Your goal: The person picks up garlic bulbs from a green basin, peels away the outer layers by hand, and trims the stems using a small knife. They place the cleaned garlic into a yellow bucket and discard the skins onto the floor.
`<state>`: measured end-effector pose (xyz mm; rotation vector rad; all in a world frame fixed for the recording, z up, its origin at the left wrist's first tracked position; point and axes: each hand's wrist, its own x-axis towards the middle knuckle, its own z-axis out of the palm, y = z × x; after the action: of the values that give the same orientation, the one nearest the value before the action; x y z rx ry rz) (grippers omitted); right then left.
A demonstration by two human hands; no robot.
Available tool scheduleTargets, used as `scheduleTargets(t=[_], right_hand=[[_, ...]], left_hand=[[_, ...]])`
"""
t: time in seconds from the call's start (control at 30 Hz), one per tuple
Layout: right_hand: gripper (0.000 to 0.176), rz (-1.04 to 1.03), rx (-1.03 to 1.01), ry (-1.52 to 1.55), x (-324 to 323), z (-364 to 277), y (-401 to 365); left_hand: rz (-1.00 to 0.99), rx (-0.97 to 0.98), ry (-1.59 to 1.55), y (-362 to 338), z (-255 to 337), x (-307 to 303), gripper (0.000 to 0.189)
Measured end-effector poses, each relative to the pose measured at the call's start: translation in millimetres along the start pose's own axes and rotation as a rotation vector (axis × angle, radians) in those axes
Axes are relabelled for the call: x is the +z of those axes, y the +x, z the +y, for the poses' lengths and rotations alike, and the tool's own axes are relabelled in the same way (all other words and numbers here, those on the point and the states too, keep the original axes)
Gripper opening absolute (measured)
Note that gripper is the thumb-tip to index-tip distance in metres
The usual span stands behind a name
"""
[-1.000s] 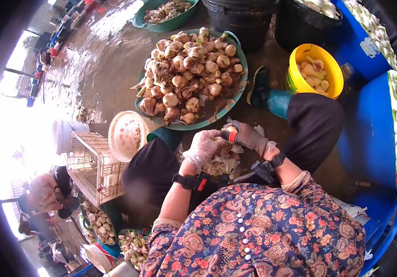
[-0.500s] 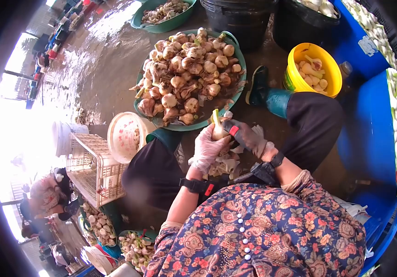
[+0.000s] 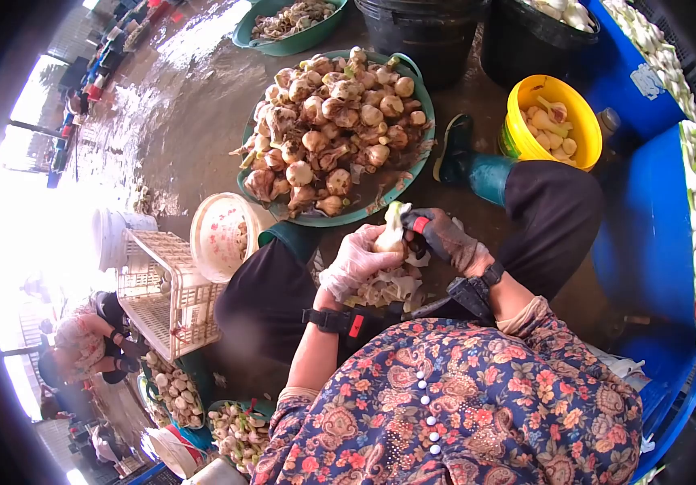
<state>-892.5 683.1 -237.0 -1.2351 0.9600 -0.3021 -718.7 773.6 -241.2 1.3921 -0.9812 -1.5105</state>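
My left hand [image 3: 357, 262], in a thin clear glove, is closed around a pale garlic bulb [image 3: 391, 234] with its whitish-green stem pointing up. My right hand [image 3: 446, 241], in a dark glove with a red band, is curled just right of the bulb's stem. Its fingers are closed; what they hold, if anything, is hidden. Beneath both hands lies a heap of loose papery peelings [image 3: 388, 288]. Beyond them a wide green tub [image 3: 425, 153] is piled with unpeeled, brownish garlic bulbs [image 3: 314, 142].
A yellow bucket [image 3: 514, 121] with peeled garlic stands at the right. Blue bins [image 3: 647, 226] topped with white bulbs line the right edge. To the left are a white bucket [image 3: 200, 234] and a plastic crate [image 3: 171, 311]. Another person [image 3: 89, 339] works at far left.
The garlic bulb has turned, with its stem now more upright and further right. My right hand has shifted slightly off the bulb's body. The other person's arm shows more.
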Motion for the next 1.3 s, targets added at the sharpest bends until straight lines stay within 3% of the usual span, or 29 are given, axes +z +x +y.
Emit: scheduleTargets(t=[0.03, 0.07, 0.17, 0.2, 0.23, 0.27, 0.3, 0.33, 0.37, 0.43, 0.47, 0.53, 0.57, 0.6, 0.73, 0.77, 0.83, 0.87, 0.97, 1.1, 1.13, 1.27, 1.3], right_hand=[[0.032, 0.033, 0.1, 0.085, 1.7, -4.0, -2.9], [0.035, 0.058, 0.076, 0.083, 2.9, -1.4, 0.0], [0.04, -0.213, 0.313, 0.754, 5.0, -13.3, -12.1], [0.041, -0.203, 0.038, 0.503, 6.9, -6.3, -8.5], [0.043, -0.123, -0.218, 0.249, 9.0, -0.4, -5.4], [0.044, -0.081, -0.309, 0.065, 3.4, 4.7, -5.7], [0.045, -0.16, -0.026, 0.174, -3.1, 2.4, -1.4], [0.047, -0.201, 0.264, 0.271, -9.6, 0.0, 2.8], [0.048, -0.204, 0.195, 0.155, -9.0, 11.6, 8.4], [0.05, -0.213, 0.057, -0.079, 0.9, 16.2, 14.8], [0.043, -0.149, 0.245, -0.085, 0.4, 17.9, 15.9], [0.038, -0.023, -0.498, -0.403, 0.7, 72.4, 43.4], [0.036, -0.007, -0.676, -0.489, 0.0, 82.0, 46.2], [0.035, 0.028, -0.856, -0.575, 1.0, 82.4, 45.3], [0.036, -0.103, -0.9, -0.775, -5.4, 73.5, 45.8], [0.036, -0.142, -0.926, -0.856, -6.7, 71.4, 44.8], [0.038, -0.218, -0.476, -0.369, -0.9, 34.9, 24.0], [0.039, -0.247, -0.249, -0.125, 1.2, 21.9, 16.5], [0.038, -0.371, -0.319, 0.237, -3.1, 20.3, 14.2], [0.045, -0.2, -0.499, -0.003, 9.7, 38.2, 23.6], [0.045, 0.108, -0.794, -0.619, 12.1, 19.3, 9.5], [0.034, 0.093, -0.811, -0.744, 23.6, 15.6, 4.0], [0.029, 0.094, -0.682, -0.533, 26.3, 19.9, 7.4]], left_hand=[[-0.02, -0.055, -0.173, -0.8, 2.0, 2.9, 0.047], [0.004, 0.015, -0.301, 0.7, -2.6, 5.6, 0.051], [0.114, 0.122, -0.114, 14.9, -24.4, 15.3, 0.052], [0.151, 0.098, 0.059, 12.4, -16.8, 20.8, 0.066], [0.253, 0.206, 0.263, 12.0, -16.8, 18.5, 0.079], [0.381, 0.292, 0.475, 11.7, -16.6, 16.2, 0.092], [0.507, 0.405, 0.618, 7.2, -1.5, 16.8, 0.1], [0.467, 0.471, 0.725, 7.6, 7.2, 15.8, 0.083], [0.43, 0.541, 0.827, 8.0, 15.8, 14.9, 0.067], [0.084, 0.552, 0.923, 8.1, 13.9, -2.2, 0.043], [0.106, 0.475, 0.915, 5.5, 9.6, 2.7, 0.018], [0.152, 0.335, 0.859, 4.4, -2.5, 3.0, 0.018], [0.171, 0.265, 0.829, 5.1, -10.3, 3.4, 0.018], [0.221, 0.355, 0.83, 5.0, -13.2, 6.6, 0.016], [0.403, 0.241, 0.983, 4.5, -21.6, 19.3, 0.016], [0.423, 0.148, 0.778, 7.4, -30.3, 15.7, 0.017], [0.449, -0.029, 0.365, 16.3, -45.4, 5.6, 0.018], [0.368, -0.133, -0.017, 14.8, -42.7, -2.4, 0.023], [0.21, -0.209, -0.624, -0.3, -15.5, -1.0, 0.026], [0.331, -0.185, -0.623, -2.6, -23.0, -0.9, 0.026], [0.359, -0.179, -0.58, -2.3, -29.7, -2.8, 0.026], [0.404, -0.114, -0.459, 7.9, -53.5, -8.0, 0.022], [0.436, -0.091, -0.432, 9.1, -51.8, -5.9, 0.021]])
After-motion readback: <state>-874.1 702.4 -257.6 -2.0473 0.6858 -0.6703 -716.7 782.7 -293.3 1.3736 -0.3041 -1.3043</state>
